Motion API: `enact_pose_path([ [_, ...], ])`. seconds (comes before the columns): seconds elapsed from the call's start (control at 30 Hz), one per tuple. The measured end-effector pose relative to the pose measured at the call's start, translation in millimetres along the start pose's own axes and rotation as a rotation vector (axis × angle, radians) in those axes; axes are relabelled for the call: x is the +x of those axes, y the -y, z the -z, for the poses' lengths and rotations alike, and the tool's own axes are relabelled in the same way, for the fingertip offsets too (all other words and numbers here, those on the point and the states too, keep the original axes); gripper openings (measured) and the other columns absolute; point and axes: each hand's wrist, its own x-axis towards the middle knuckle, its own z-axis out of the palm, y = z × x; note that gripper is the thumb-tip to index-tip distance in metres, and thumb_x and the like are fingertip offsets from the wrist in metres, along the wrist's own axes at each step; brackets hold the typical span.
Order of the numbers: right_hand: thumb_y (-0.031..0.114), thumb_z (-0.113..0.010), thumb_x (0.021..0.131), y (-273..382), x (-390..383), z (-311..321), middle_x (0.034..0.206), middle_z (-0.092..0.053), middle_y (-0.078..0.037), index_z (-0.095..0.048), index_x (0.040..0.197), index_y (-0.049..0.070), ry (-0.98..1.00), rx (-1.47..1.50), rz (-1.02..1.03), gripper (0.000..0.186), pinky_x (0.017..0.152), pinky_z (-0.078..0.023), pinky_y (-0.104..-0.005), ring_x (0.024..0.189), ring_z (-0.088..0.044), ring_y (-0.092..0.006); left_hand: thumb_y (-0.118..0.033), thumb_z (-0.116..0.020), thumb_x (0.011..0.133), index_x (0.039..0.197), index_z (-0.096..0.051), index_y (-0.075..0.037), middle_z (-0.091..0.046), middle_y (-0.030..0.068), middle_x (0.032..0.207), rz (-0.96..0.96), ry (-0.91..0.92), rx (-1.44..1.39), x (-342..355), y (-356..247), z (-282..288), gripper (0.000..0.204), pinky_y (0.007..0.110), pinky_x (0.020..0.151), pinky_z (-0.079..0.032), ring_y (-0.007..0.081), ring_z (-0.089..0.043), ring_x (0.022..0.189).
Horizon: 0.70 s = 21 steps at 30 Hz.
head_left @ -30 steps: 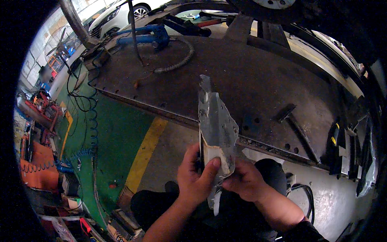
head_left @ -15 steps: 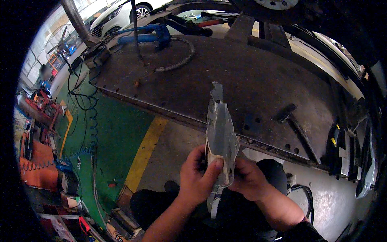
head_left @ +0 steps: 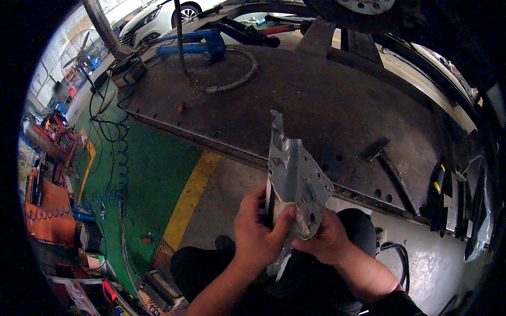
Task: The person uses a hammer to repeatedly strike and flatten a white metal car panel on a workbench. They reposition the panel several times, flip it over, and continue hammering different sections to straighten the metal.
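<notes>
A grey bent sheet-metal panel [head_left: 298, 174] with several holes and ragged ends stands upright between my two hands, in front of the near edge of a dark steel table. My left hand [head_left: 259, 226] is closed round its left edge, thumb lying across the lower face. On the other side, my right hand [head_left: 326, 238] grips the lower right edge, its fingers partly hidden by the metal. A torn strip of the panel hangs below my hands. To the right, a hammer [head_left: 392, 174] lies on the table, apart from both hands.
The dark steel table [head_left: 221, 118] carries a blue clamp-like tool [head_left: 197, 45] and a ribbed hose [head_left: 234, 84]. Coiled cables [head_left: 108, 126] hang at its left corner. Dark metal parts [head_left: 456, 195] crowd the right end. A white car [head_left: 153, 23] stands behind.
The panel has turned between my hands, so its broad, holed right face now shows more. My right hand has shifted slightly along the lower edge. My left hand keeps its grip.
</notes>
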Motion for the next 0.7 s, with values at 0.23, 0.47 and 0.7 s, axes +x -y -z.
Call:
enact_pose_path([
  [0.23, 0.031, -0.079, 0.08, -10.0, 0.7, 0.8, 0.122, -0.062, -0.012, -0.043, 0.138, 0.002, -0.059, -0.214, 0.089, 0.075, 0.095, -0.049, -0.037, 0.11, -0.061, -0.0214, -0.021, -0.079, 0.079, 0.123, -0.055, 0.001, -0.065, 0.0141, 0.107, 0.074, 0.032, -0.043, 10.2, -2.4, 10.6, 0.054, 0.032, 0.081, -0.052, 0.0209, -0.064, 0.096],
  [0.47, 0.023, -0.073, 0.086, -4.5, 6.8, 6.7, 0.133, -0.055, -0.016, -0.039, 0.142, 0.001, 0.003, -0.342, -0.054, 0.069, 0.104, -0.041, -0.038, 0.123, -0.053, -0.0246, -0.023, -0.074, 0.086, 0.111, -0.06, 0.006, -0.067, 0.0098, 0.099, 0.281, -0.272, -0.353, 35.8, 19.0, 2.4, 0.041, 0.029, 0.078, -0.05, 0.0161, -0.062, 0.091],
  [0.7, 0.018, -0.067, 0.086, 7.6, 9.4, 13.2, 0.124, -0.06, -0.02, -0.055, 0.128, 0.006, -0.179, -1.148, -0.103, 0.045, 0.094, -0.049, -0.0413, 0.111, -0.059, -0.0384, -0.029, -0.075, 0.086, 0.104, -0.061, 0.006, -0.065, 0.0091, 0.094, 0.464, -0.418, -0.613, 51.6, 78.2, -43.0, 0.042, 0.03, 0.073, -0.047, 0.0149, -0.057, 0.083],
])
